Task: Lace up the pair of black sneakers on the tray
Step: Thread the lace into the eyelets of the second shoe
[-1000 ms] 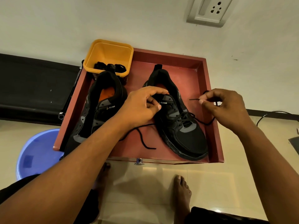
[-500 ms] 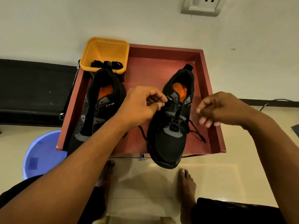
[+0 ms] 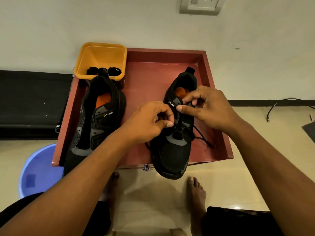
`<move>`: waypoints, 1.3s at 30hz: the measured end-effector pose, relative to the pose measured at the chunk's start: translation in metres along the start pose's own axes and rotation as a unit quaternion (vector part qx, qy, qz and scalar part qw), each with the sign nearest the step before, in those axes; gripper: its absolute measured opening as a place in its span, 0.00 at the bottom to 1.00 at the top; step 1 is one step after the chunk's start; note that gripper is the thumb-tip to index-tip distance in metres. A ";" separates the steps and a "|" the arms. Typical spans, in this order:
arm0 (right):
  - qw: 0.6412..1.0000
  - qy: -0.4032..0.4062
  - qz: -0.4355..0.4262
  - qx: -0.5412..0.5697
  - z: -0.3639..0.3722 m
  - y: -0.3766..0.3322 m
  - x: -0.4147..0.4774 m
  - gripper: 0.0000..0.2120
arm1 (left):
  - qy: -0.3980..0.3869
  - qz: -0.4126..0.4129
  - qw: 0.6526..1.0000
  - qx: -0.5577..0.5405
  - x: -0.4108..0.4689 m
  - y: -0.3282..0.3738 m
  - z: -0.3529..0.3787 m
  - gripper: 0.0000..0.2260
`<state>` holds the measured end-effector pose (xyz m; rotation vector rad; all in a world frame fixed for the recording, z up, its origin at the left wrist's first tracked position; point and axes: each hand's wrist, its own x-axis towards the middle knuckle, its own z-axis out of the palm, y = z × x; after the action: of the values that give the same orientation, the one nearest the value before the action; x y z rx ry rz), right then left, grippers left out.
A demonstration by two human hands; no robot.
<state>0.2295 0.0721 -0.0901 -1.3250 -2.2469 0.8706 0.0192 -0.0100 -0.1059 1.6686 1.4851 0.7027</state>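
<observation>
As the left hand (image 3: 150,124) pinches the lace (image 3: 203,141), right hand (image 3: 208,109) curled pinching the tongue (image 3: 171,104), that sneaker (image 3: 170,154) at the tray's (image 3: 150,82) four o'clock, toe overhanging six, other sneaker (image 3: 95,121) at nine o'clock.

Both arms are bare all the way down to the left hand (image 3: 150,123) and the right hand (image 3: 209,108). Black cloth covers the left leg (image 3: 98,218) and the right leg (image 3: 238,223), and the left foot (image 3: 110,184) and right foot (image 3: 196,196) are bare.
</observation>
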 end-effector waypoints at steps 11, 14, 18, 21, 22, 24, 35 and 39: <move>0.999 -0.023 0.008 0.049 -0.005 0.002 0.002 0.07 | -0.152 -0.094 0.965 -0.192 -0.008 0.001 -0.033 0.05; 0.992 -0.001 0.031 0.125 -0.012 0.002 0.000 0.09 | -0.284 -0.104 0.937 -0.176 -0.011 0.007 -0.029 0.07; 0.991 0.017 0.038 0.129 -0.021 0.000 -0.008 0.07 | -0.378 -0.103 0.913 -0.108 -0.014 0.015 -0.021 0.05; 0.992 -0.007 0.059 0.113 -0.017 0.001 -0.018 0.06 | -0.380 -0.073 0.919 -0.072 -0.020 0.020 -0.017 0.04; 0.993 -0.007 0.064 0.103 -0.015 0.003 -0.019 0.06 | -0.372 -0.077 0.923 -0.061 -0.022 0.021 -0.017 0.05; 0.994 0.002 0.066 0.087 -0.014 0.005 -0.019 0.06 | -0.343 -0.104 0.933 -0.032 -0.023 0.020 -0.022 0.06; 0.996 0.002 0.011 0.088 -0.009 -0.004 0.003 0.11 | 0.062 -0.179 0.977 -0.101 0.000 0.020 0.008 0.14; 0.998 -0.022 0.024 0.061 -0.002 -0.001 0.009 0.12 | 0.056 -0.206 0.967 -0.139 0.002 0.016 0.017 0.09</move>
<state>0.2257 0.0806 -0.0883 -1.3207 -2.1653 1.0457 0.0422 -0.0114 -0.1024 1.0796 1.6600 0.7403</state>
